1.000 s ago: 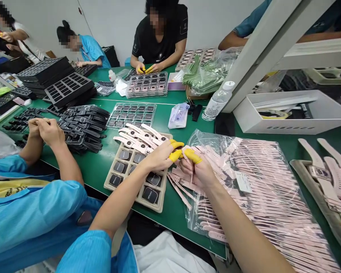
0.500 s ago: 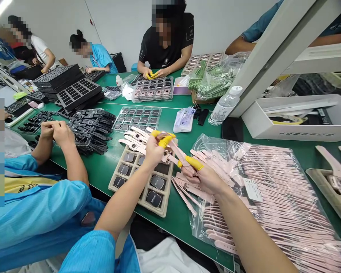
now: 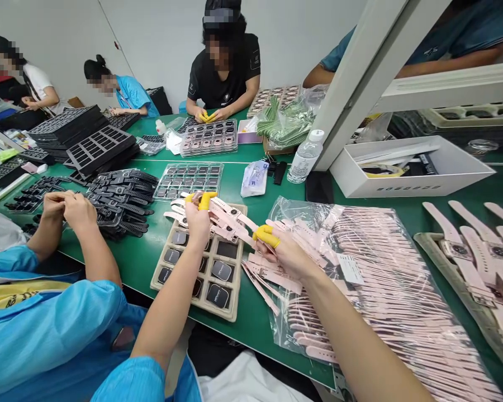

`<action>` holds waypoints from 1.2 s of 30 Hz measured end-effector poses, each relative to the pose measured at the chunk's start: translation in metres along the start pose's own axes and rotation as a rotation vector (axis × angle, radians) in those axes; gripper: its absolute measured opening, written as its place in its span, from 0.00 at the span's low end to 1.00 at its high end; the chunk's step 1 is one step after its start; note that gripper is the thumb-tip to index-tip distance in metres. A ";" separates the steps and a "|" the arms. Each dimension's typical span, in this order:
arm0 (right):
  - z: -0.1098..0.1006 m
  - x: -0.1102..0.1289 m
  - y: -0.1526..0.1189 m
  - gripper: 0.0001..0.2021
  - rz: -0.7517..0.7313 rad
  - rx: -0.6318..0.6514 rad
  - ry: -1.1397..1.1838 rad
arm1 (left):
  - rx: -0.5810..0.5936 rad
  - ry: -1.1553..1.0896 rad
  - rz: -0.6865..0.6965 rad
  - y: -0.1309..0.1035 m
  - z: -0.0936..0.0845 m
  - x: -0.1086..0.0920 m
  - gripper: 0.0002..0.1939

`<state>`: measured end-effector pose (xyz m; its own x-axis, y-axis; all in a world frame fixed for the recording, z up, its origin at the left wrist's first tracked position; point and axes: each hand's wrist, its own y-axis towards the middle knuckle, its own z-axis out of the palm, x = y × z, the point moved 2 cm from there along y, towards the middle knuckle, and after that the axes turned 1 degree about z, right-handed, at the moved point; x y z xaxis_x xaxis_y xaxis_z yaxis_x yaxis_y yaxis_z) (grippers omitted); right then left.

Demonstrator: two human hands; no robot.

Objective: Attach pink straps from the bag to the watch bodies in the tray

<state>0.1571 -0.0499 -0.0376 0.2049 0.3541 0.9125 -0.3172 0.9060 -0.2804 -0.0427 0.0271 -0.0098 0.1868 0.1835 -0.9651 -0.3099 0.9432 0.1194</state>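
My left hand (image 3: 198, 220), with yellow finger covers, is closed around a rose-gold watch (image 3: 197, 196) above the beige tray. Several watches with pale pink straps (image 3: 228, 223) lie across the far part of this tray (image 3: 236, 279); square dark watch faces with film (image 3: 218, 296) fill other compartments. To the right, my right hand (image 3: 279, 248), also with yellow covers, has its fingers curled together beside a pink strap end. What its fingertips hold is hidden. Beneath and beside it lie loose pink straps (image 3: 272, 273) and a plastic bag full of pink straps (image 3: 373, 245).
On the left, a co-worker's hands (image 3: 73, 209) work beside black-strapped watches (image 3: 123, 195). Clear trays (image 3: 188, 181), a water bottle (image 3: 305, 156) and a white box (image 3: 411, 181) stand farther back. A tray of pink watches (image 3: 478, 251) sits at the right edge.
My hands have moved apart; the left drew away leftward with the watch, and the strap stretched between them no longer shows. The view has turned slightly right.
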 end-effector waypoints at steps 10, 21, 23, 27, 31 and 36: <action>0.006 -0.007 0.000 0.20 -0.114 -0.002 0.134 | 0.936 0.648 0.406 -0.044 0.027 0.025 0.23; 0.005 -0.009 -0.001 0.17 -0.047 -0.031 0.266 | 0.986 0.795 0.439 -0.047 0.026 0.024 0.29; 0.007 -0.008 -0.001 0.16 -0.054 -0.030 0.283 | 0.975 0.797 0.428 -0.049 0.028 0.023 0.28; 0.009 -0.007 -0.002 0.21 -0.071 -0.033 0.321 | 1.000 0.836 0.364 -0.052 0.029 0.014 0.26; 0.006 -0.008 -0.002 0.23 -0.068 -0.048 0.346 | 1.084 0.809 0.326 -0.054 0.030 0.002 0.25; 0.002 -0.012 0.001 0.25 -0.038 -0.071 0.355 | 1.076 0.863 0.419 -0.054 0.030 0.004 0.25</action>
<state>0.1524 -0.0540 -0.0480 0.5279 0.3668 0.7660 -0.2402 0.9296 -0.2796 0.0027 -0.0148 -0.0133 -0.4726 0.6395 -0.6063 0.7137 0.6814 0.1625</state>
